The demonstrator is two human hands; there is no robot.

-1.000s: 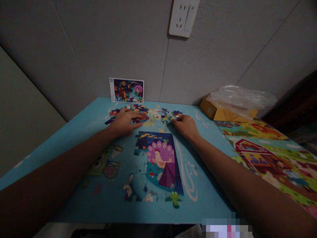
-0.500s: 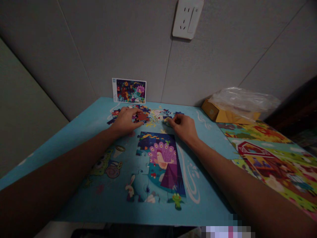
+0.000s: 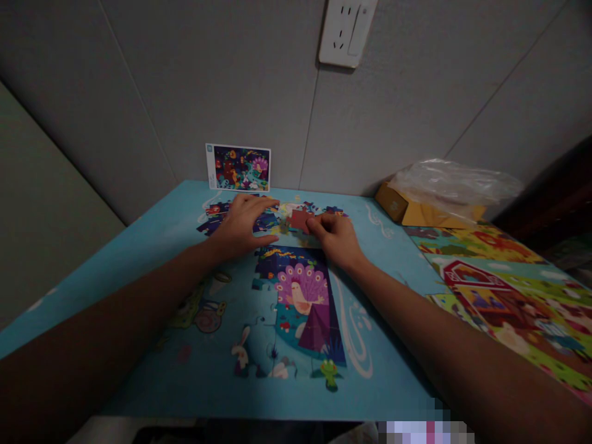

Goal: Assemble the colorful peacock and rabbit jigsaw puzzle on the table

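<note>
My right hand [image 3: 335,237] pinches a plain reddish-brown puzzle piece [image 3: 300,219] between thumb and fingers, just beyond the partly joined puzzle. My left hand [image 3: 240,225] is open, its thumb and fingers spread over loose dark-blue puzzle pieces [image 3: 266,223]; it covers some of them. Nearer to me lies the joined puzzle section [image 3: 303,296], showing a purple peacock, a rabbit and a green frog. Its left side has a stepped gap where the light-blue table shows. Against the wall leans a small picture card [image 3: 241,168] with the same peacock scene.
The light-blue table [image 3: 139,271] has printed cartoon figures. More loose pieces [image 3: 335,211] lie beyond my right hand. At the right are a yellow box [image 3: 430,213] with clear plastic wrap [image 3: 456,184] on it and a colourful farm picture [image 3: 522,308]. A socket [image 3: 346,31] is on the wall.
The reddish-brown piece near my left fingertips is gone from there; one now shows in my right fingers. The yellow-green patterned piece at my right hand no longer shows. My left fingers have spread wider.
</note>
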